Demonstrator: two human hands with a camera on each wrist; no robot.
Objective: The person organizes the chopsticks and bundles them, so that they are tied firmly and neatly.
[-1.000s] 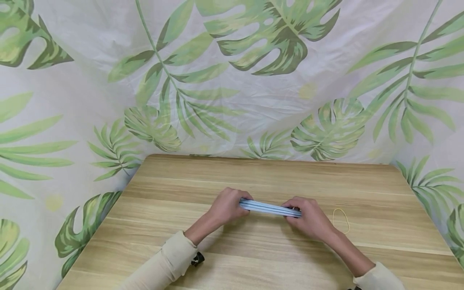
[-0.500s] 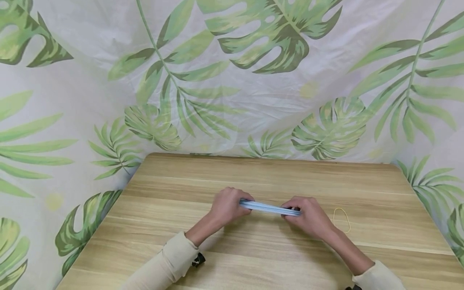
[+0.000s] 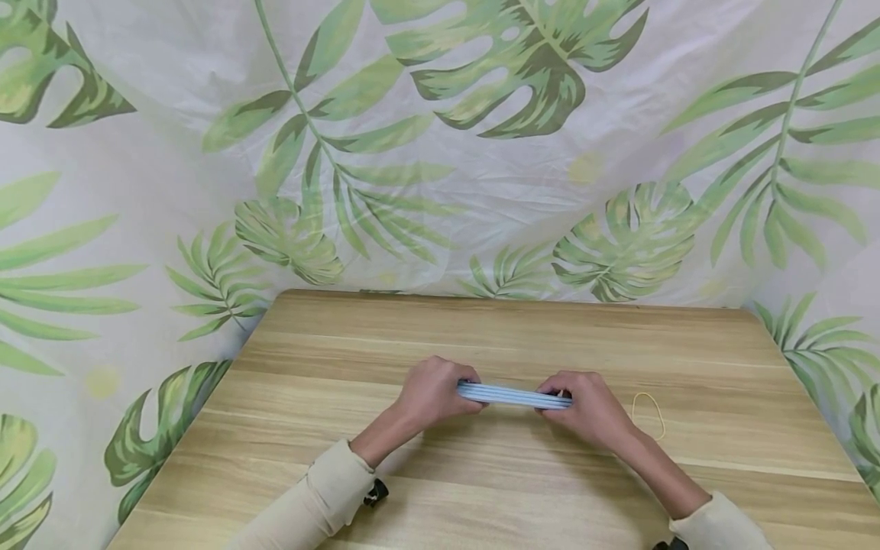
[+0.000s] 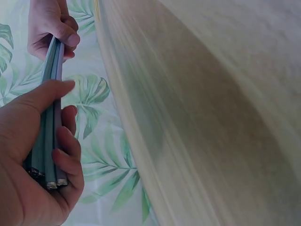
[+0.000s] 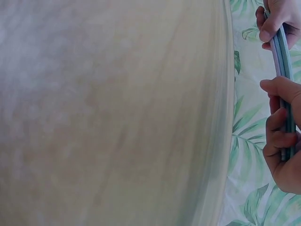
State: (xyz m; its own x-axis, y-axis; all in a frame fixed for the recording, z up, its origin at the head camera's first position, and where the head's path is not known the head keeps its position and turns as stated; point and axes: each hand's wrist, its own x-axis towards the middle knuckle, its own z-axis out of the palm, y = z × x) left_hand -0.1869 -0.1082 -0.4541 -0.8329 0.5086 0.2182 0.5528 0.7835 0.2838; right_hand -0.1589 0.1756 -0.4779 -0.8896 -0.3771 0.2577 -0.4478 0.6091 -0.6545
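Observation:
A bundle of slim blue sticks [image 3: 512,395], perhaps pencils, is held level above the table in the head view. My left hand [image 3: 433,393] grips its left end, thumb on the near side. At the opposite end, my right hand [image 3: 580,409] holds it with curled fingers. The left wrist view shows several blue-green sticks [image 4: 50,127] lying side by side, with the fingers of the left hand [image 4: 51,141] curled round them. Their exact kind is hard to tell. A thin yellow rubber band [image 3: 648,416] lies on the table, just right of my right hand.
The wood-grain table [image 3: 344,344] spreads beneath both hands. A leaf-printed cloth [image 3: 412,153] hangs behind it and along both sides. A small black device [image 3: 375,493] sits at the left cuff.
Both hands keep their hold on the bundle. The left hand's fingertips and the bundle's left end have shifted very slightly to the right; the rubber band lies in the same place.

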